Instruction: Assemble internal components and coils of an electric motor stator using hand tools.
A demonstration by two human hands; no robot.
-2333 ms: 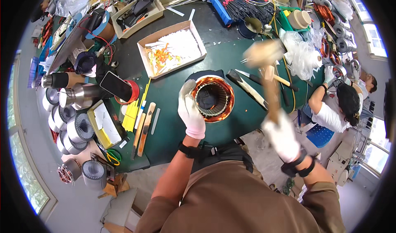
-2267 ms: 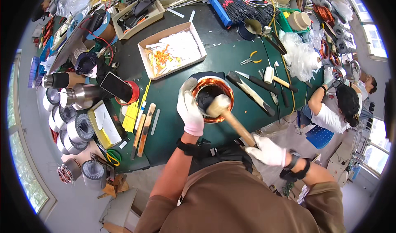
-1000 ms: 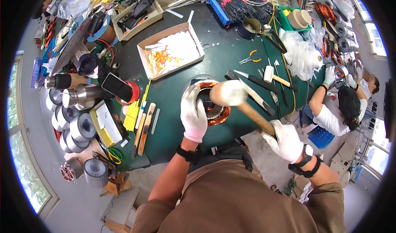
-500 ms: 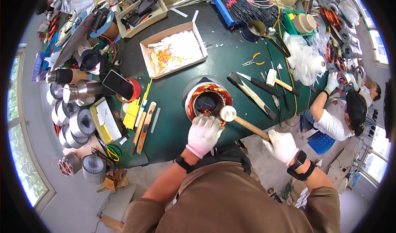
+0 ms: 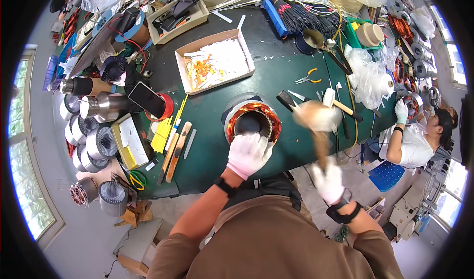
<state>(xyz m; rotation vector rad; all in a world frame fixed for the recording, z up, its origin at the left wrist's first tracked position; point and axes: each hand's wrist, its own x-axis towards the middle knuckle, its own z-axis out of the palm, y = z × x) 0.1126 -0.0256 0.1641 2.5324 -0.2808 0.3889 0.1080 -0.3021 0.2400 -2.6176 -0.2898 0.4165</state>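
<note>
A motor stator (image 5: 274, 123) with a ring of copper windings stands on the green bench top in front of me. Over its near rim lies my white-gloved left hand (image 5: 250, 155), its fingers curled onto the rim and into the bore; the fingertips are hidden there. My right hand (image 5: 327, 181), also gloved, grips the wooden handle of a mallet (image 5: 318, 116). The mallet's pale head is raised, right of the stator, and smeared by motion. Whether the left fingers hold anything besides the stator does not show.
A cardboard box (image 5: 180, 72) of white and orange slips stands behind. Pliers (image 5: 308, 76), a second mallet (image 5: 328, 98) and several tools lie to the right. Wooden sticks (image 5: 178, 150), yellow strips (image 5: 161, 136) and a phone (image 5: 146, 99) are left. A co-worker (image 5: 407, 143) sits at far right.
The mallet has lifted off the stator's near right edge and swung up to the right. My right hand has turned with it. My left hand stays at the stator's near rim.
</note>
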